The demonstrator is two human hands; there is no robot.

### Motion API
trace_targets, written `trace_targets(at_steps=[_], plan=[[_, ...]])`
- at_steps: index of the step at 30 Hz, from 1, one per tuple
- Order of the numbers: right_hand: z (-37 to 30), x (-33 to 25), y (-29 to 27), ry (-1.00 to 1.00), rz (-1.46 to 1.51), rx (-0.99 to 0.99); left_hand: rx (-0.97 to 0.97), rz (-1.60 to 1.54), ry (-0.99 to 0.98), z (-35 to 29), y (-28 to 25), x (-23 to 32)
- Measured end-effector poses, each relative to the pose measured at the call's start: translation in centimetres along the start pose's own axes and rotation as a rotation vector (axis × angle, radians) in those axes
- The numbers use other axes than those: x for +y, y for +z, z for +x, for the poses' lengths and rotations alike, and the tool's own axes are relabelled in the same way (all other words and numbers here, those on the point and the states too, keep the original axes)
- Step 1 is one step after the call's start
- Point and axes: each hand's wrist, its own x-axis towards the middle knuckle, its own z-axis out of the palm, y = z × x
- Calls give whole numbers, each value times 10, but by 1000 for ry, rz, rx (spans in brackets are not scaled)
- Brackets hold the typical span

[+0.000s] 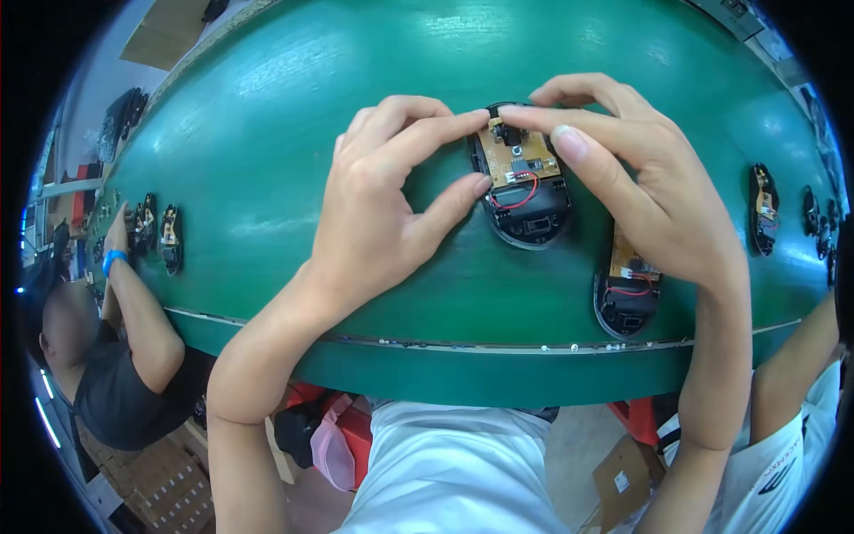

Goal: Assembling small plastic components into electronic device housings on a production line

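Note:
An opened computer mouse (529, 218) lies on the green table, its top cover off. A tan circuit board (511, 162) fills its far half, with red and black wires running toward the black near end. My left hand (378, 182) holds the mouse's left side, index fingertip at the far end and thumb on the edge lower down. From the right, my right hand (663, 173) has its index finger at the far end by the scroll wheel, the thumb over the board's right side. Partly hidden under that hand is a second opened mouse (627, 311).
More opened mice lie at the left (171, 238) and right (762, 209). A co-worker (116, 374) with a blue wristband reaches over the table at left; another person's arm (796, 365) is at right. Small white bits sit along the table's front edge (480, 345).

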Motion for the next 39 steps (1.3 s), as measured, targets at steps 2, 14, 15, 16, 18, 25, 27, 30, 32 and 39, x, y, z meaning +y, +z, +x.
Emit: trace_targets(at_steps=[2,14,15,16,18,25,27,30,32,39], plan=[[1,4,3,-26,-64,51,-12,-4,-6,1,2,1],[8,17,-6,-1,167,15,-71,10,-23,7,2,3],[8,19,-4,-2,175,20,-70,13,-24,7,2,3],[9,21,-2,-5,147,30,-77,20,-24,6,3,2],[9,23,-1,-4,121,42,-10,-21,-22,6,7,0],[8,22,1,-11,111,108,-105,25,-24,11,0,6],[8,22,1,0,123,107,-116,37,-7,11,1,6],[10,20,2,18,60,137,-93,24,13,16,6,10],[14,15,0,71,107,87,-64,-26,53,22,10,3],[13,9,-2,113,186,93,35,-137,214,43,23,-6]])
